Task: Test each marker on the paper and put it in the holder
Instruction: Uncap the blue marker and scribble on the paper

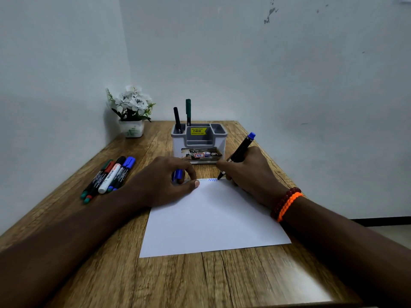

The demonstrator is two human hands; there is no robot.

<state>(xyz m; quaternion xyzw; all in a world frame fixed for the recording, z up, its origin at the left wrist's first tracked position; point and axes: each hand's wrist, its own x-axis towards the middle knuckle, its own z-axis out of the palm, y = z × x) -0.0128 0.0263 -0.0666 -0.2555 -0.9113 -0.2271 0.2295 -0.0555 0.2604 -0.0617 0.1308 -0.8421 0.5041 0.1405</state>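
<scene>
While the right hand (249, 172) grips a black-barrelled marker with a blue end plug (241, 151), its tip touches the far edge of the flat white paper sheet (213, 221), right at a blue zigzag scribble (212, 180). Left hand (164, 181) presses on the paper's far left corner, thumb flat, fingers curled round a blue plastic cap (178, 174). Grey-and-white plastic holder (200, 141), boxy with several compartments and a yellow price sticker, stands just beyond both hands; a black marker (177, 120) and a green marker (188, 111) stand upright in its back left compartment. Loose bunch of five markers (109, 175) lies left of the left hand on the wood-grain table (200, 281), close to the left edge. Bare tabletop between paper and near edge. White flower pot (131, 128) sits in the far left corner by the wall.
</scene>
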